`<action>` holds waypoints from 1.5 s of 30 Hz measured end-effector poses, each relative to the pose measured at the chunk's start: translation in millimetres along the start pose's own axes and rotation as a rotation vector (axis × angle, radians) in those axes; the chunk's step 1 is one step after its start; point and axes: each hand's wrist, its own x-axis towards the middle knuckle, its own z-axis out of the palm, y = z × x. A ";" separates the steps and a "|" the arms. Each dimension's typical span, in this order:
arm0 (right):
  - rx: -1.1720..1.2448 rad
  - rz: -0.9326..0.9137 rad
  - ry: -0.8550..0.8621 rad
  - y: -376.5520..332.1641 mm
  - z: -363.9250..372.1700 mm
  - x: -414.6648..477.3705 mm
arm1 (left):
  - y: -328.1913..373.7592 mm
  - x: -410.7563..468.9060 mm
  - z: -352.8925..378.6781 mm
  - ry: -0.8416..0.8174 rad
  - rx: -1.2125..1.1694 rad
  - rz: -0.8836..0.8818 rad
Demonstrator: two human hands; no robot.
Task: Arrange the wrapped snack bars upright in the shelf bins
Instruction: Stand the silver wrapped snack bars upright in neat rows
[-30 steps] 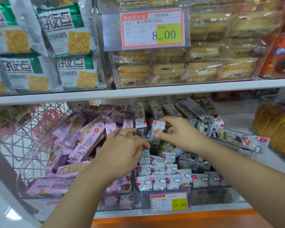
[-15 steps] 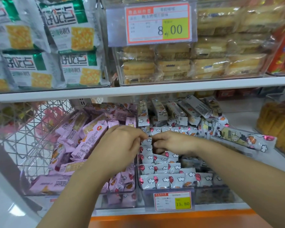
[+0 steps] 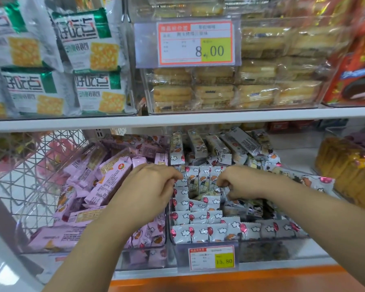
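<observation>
Upper shelf: green-and-white cracker bags (image 3: 89, 43) fill the upper left. Clear packs of pale cakes (image 3: 219, 89) sit at top centre behind a large orange-framed price tag (image 3: 195, 43), with a red snack bag (image 3: 356, 70) at upper right.
Left side: a white wire basket (image 3: 30, 165) stands at the left edge. Just beside it, pink wrapped bars (image 3: 105, 182) lie jumbled in their own clear bin.
In the way: the left forearm crosses over the pink bars, and loose bars lie heaped and slanted at the back of the bin.
Bin: a clear plastic bin (image 3: 272, 247) sits at lower centre, with a small price tag (image 3: 211, 259) on its front.
Snack bars: the white wrapped snack bars (image 3: 200, 180) carry cloud and red-balloon print. Three stand upright side by side at mid-frame, right between the hands, and neat rows stand in front of them.
Left hand (image 3: 148, 186): fingers are curled, with the tips against the leftmost bar. The grip is hidden, so I can't tell whether it pinches.
Right hand (image 3: 238, 182): fingers are curled, pinching the rightmost bar's wrapper edge.
</observation>
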 end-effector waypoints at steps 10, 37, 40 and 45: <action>-0.172 0.033 0.039 -3.8 6.4 2.7 | 2.1 -1.7 -3.7 0.011 -0.050 -0.019; 0.208 -0.541 1.078 -54.2 16.3 -135.5 | 79.4 -33.2 -6.3 -0.007 -1.424 -0.437; 0.410 -0.518 0.877 -56.2 23.1 -137.7 | 73.7 -38.6 -2.3 0.040 -1.347 -0.389; 0.893 -0.280 0.684 -52.7 -2.9 -131.6 | 65.2 -42.7 -6.2 0.008 -1.103 -0.193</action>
